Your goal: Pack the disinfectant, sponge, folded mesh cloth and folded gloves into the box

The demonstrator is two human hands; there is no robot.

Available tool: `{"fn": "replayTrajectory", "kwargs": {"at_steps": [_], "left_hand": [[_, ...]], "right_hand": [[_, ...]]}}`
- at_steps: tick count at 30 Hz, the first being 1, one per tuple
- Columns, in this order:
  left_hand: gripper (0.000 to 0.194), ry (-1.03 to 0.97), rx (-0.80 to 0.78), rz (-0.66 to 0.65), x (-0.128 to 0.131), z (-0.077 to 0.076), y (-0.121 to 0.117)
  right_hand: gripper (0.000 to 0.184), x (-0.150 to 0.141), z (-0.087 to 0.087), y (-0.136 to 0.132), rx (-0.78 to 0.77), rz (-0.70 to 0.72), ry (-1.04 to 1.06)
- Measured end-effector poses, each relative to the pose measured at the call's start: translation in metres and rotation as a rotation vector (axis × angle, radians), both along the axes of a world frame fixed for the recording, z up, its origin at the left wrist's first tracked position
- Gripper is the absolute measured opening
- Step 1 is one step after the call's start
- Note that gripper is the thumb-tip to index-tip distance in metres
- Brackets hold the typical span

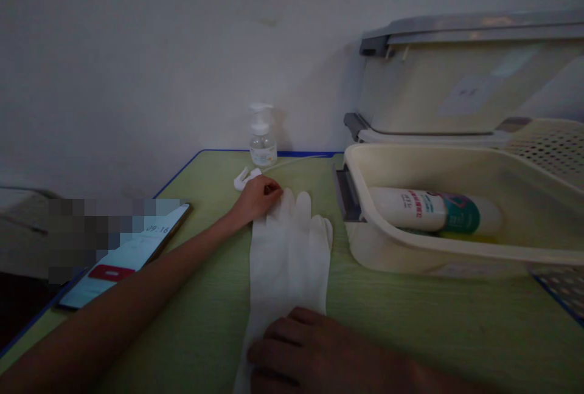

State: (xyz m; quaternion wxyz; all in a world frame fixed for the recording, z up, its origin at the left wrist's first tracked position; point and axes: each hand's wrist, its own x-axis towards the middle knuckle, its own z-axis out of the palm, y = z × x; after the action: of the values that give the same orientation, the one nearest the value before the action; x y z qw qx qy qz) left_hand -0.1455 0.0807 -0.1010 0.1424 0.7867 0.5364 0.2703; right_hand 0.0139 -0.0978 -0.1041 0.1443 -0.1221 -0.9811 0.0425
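A white glove lies flat on the green table, its fingers pointing away from me. At its far end, my left hand is closed in a pinch on a glove fingertip. My right hand rests palm down over the glove's near part, its fingers lying across the material. Just beyond my left hand is a small white plastic piece with a cable. Behind it stands a clear pump bottle with a white top.
On the right, a cream plastic bin holds a white and teal bottle lying on its side. A lidded storage box is behind it. A lit phone lies at the table's left edge. The wall rises behind the table.
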Motion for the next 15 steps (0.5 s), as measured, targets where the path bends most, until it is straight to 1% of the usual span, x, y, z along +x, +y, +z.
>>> {"fn": "replayTrajectory", "kwargs": {"at_steps": [3, 8, 15], "left_hand": [[0.014, -0.016, -0.001, 0.022, 0.003, -0.003, -0.001], [0.011, -0.047, -0.028, 0.035, 0.006, -0.004, -0.002], [0.005, -0.126, -0.122, 0.018, 0.005, -0.002, 0.008]], "right_hand": [[0.012, 0.000, 0.002, 0.000, 0.005, 0.004, -0.017], [0.012, 0.000, 0.003, 0.001, 0.008, 0.017, -0.028], [0.012, 0.000, 0.004, 0.001, -0.002, 0.025, -0.032]]}}
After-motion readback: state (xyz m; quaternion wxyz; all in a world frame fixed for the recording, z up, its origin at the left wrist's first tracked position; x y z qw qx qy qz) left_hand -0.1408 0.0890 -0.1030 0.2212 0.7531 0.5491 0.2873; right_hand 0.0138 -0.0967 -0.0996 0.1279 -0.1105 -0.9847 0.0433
